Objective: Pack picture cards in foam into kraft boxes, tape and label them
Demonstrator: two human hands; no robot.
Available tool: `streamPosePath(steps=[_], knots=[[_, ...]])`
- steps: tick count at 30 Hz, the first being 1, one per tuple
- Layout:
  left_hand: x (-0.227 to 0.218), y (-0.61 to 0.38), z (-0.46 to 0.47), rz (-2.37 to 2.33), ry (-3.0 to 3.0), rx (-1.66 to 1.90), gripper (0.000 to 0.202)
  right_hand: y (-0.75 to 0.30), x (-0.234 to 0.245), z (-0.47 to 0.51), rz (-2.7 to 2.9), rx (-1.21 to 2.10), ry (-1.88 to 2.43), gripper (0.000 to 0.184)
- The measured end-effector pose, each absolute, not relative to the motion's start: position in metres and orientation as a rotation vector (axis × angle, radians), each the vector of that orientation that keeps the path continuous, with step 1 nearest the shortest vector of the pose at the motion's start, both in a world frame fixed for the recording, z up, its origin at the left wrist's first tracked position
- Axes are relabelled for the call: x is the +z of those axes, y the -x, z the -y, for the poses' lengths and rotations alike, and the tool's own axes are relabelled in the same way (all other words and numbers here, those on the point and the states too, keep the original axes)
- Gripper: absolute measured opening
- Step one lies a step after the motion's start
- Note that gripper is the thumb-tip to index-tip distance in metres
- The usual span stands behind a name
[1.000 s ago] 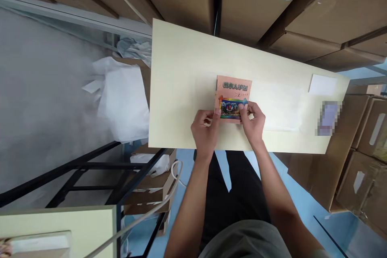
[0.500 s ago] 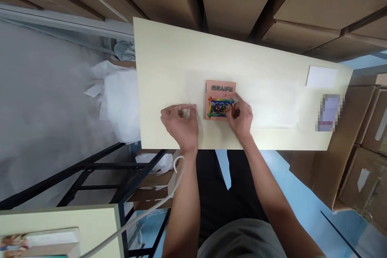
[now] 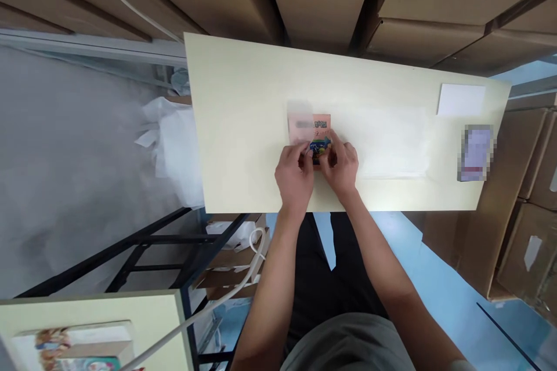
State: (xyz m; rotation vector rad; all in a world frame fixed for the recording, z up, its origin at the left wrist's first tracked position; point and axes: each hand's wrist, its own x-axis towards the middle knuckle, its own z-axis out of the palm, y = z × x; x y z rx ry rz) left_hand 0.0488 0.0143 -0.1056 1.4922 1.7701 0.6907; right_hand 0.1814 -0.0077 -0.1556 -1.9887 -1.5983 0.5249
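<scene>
A small pink book (image 3: 322,118) with dark lettering and a colourful picture lies on the pale table (image 3: 239,87). Over its left part spreads a hazy see-through plastic film (image 3: 300,109), which blurs the cover beneath. My left hand (image 3: 296,177) pinches the film's edge between thumb and forefinger, above the middle of the cover. At the book's right edge, my right hand (image 3: 342,169) is closed, thumb on the cover and forefinger along the side. More of the thin sheet (image 3: 391,139) stretches flat across the table to the right. The hands hide the lower cover.
A white card (image 3: 461,99) and a pixelated phone-like object (image 3: 476,152) lie at the table's right end. Cardboard boxes (image 3: 322,6) line the far side. A white cable (image 3: 195,314) runs by my left arm. Books (image 3: 87,348) rest on another table, lower left.
My left hand has moved right, bringing the film from the left over the book's cover. My right hand stays at the book's right edge. The view has shifted slightly.
</scene>
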Motion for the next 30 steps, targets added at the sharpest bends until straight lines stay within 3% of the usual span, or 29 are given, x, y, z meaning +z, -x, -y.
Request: streamPosePath(steps=[8,11,15,30], knots=[[-0.112,-0.047,-0.019,-1.855,-1.439,0.660,0.019,-0.176,-0.157,0.007,1.613,0.462,2.075,0.042],[-0.115,-0.045,-0.022,-2.036,-1.342,0.635,0.038,-0.175,-0.159,0.006,1.608,0.435,2.082,0.043],[-0.116,-0.046,-0.028,-2.069,-1.178,0.587,0.040,-0.174,-0.162,0.005,1.606,0.441,2.092,0.044],[-0.072,-0.096,0.001,-1.843,-1.428,0.812,0.047,-0.211,-0.129,-0.015,1.667,0.685,1.925,0.044]])
